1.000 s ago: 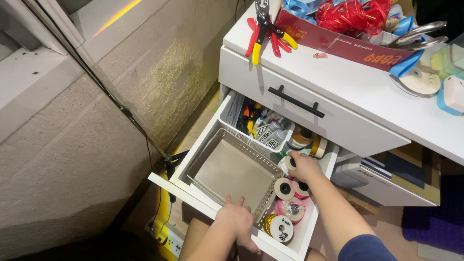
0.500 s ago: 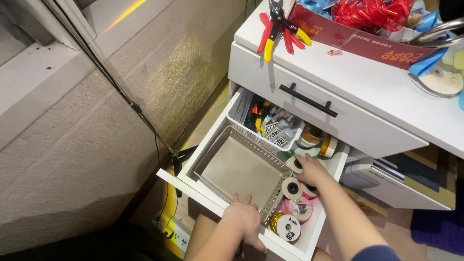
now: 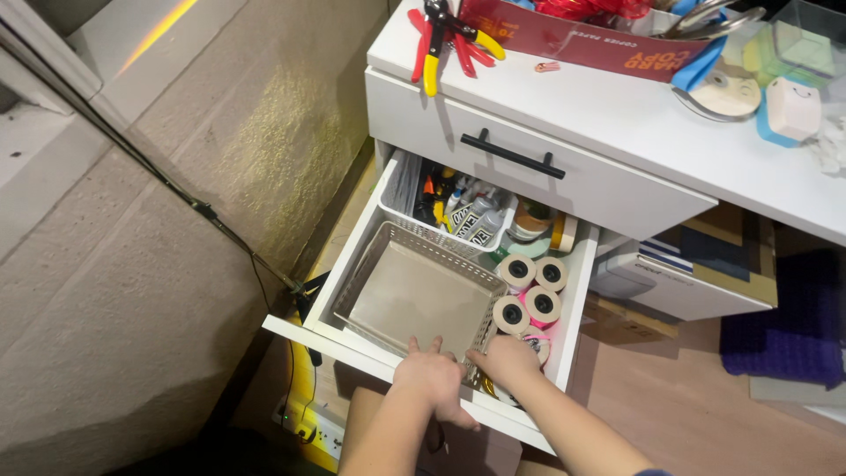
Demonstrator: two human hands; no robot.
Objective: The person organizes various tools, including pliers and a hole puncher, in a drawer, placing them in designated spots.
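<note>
White-grey plastic mesh basket [image 3: 414, 295], empty, lying in the left part of the open white drawer [image 3: 304, 332], with its near rim against the drawer front. The left hand [image 3: 434, 375] rests on that near rim with fingers spread and flat, closed round nothing. The right hand [image 3: 509, 361] sits at the basket's near right corner with its fingers curled downwards, between the mesh wall and the tape rolls [image 3: 527, 291]. Whether it actually grips the rim cannot be told from this view.

Behind the empty basket stands a second mesh basket [image 3: 441, 231] filled with markers and small tubes. The tape rolls, standing close together, fill the right side of the drawer. Above it is a shut drawer with a black bar handle [image 3: 514, 154], and red and yellow pliers [image 3: 441, 35] lie on the cabinet top.

Judged from the pose, both hands are taking hold of the basket at its near edge. Shifting it would call for a firm grip at both corners. It would also need care on the right, where the rolls touch the mesh.
</note>
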